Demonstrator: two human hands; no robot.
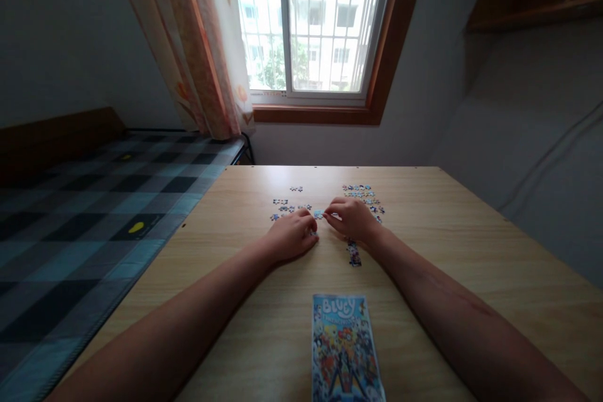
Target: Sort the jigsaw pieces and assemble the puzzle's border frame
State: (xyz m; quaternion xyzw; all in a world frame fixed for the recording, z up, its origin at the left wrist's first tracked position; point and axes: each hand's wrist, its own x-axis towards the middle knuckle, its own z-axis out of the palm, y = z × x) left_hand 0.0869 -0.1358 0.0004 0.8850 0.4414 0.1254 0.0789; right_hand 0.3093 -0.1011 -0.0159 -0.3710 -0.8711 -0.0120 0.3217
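Observation:
My left hand (293, 233) rests on the wooden table with its fingers curled and closed. A small jigsaw puzzle piece (313, 233) shows at its thumb and fingertips. Opposite it, my right hand (352, 218) has thumb and forefinger pinched at the edge of a light blue puzzle piece (318, 214). Loose puzzle pieces (283, 208) lie beyond the left hand. Rows of puzzle pieces (358, 191) are spread past the right hand, which covers some of them. A short joined strip of puzzle pieces (354, 253) lies below the right wrist.
Close to me on the table (264, 339) lies a colourful box or sheet marked "Bluey" (346, 348). A bed with a checked cover (155, 191) adjoins the left side. Ahead are a barred window (325, 31) and a patterned curtain (200, 44).

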